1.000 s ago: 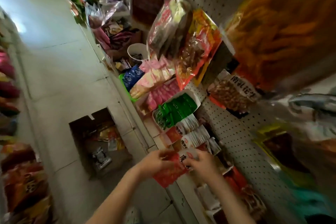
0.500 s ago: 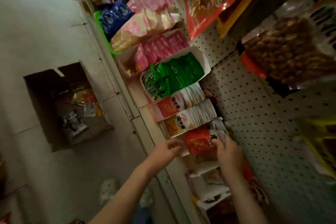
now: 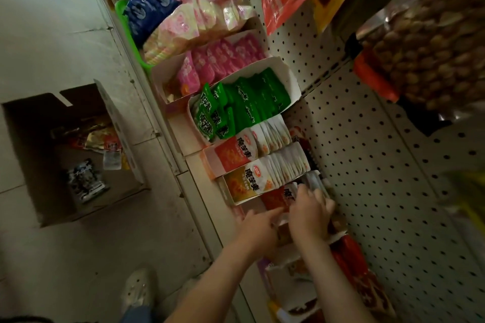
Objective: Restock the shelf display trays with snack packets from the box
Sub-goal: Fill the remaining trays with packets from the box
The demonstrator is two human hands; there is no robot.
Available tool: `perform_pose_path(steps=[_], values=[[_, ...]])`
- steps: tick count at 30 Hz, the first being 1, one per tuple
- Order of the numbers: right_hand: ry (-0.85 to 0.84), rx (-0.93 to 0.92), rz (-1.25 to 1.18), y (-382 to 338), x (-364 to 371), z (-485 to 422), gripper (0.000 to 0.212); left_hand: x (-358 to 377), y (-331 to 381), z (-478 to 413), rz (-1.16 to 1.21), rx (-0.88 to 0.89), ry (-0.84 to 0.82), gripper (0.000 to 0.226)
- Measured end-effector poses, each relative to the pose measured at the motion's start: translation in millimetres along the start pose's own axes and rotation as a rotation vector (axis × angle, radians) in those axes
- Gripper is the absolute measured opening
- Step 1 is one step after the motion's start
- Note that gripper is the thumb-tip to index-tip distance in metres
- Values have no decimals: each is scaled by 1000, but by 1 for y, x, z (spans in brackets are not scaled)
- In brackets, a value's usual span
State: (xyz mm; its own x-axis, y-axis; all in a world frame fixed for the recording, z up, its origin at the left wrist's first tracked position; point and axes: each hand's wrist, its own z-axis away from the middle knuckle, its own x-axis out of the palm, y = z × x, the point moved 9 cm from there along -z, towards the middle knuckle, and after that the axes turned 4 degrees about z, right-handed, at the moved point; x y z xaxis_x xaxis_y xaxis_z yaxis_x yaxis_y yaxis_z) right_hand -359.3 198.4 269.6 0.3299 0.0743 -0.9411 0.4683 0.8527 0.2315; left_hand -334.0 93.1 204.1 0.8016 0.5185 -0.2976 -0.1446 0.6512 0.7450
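Red packets [image 3: 274, 198] stand on edge under the right hand's [image 3: 309, 217] curled fingers [image 3: 324, 203], which grip their tops, probably to keep the row upright. The left hand's [image 3: 258, 224] nearly straight fingers [image 3: 273, 214] press the front packet. The cardboard box [image 3: 65, 155] sits well left of them.

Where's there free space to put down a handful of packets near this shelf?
Bare floor beside the cardboard box, along the shelf base, and a thin shelf strip before the orange trays. Trays from green packets down to the red packets are packed edge to edge.
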Motion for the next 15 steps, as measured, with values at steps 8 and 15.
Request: perform_pose_path(steps=[8, 15], values=[[201, 42, -22, 23, -5, 3, 63, -20, 10, 0, 279, 14, 163, 43], [354, -150, -161, -32, -49, 41, 70, -72, -9, 48, 574, 8, 345, 29]])
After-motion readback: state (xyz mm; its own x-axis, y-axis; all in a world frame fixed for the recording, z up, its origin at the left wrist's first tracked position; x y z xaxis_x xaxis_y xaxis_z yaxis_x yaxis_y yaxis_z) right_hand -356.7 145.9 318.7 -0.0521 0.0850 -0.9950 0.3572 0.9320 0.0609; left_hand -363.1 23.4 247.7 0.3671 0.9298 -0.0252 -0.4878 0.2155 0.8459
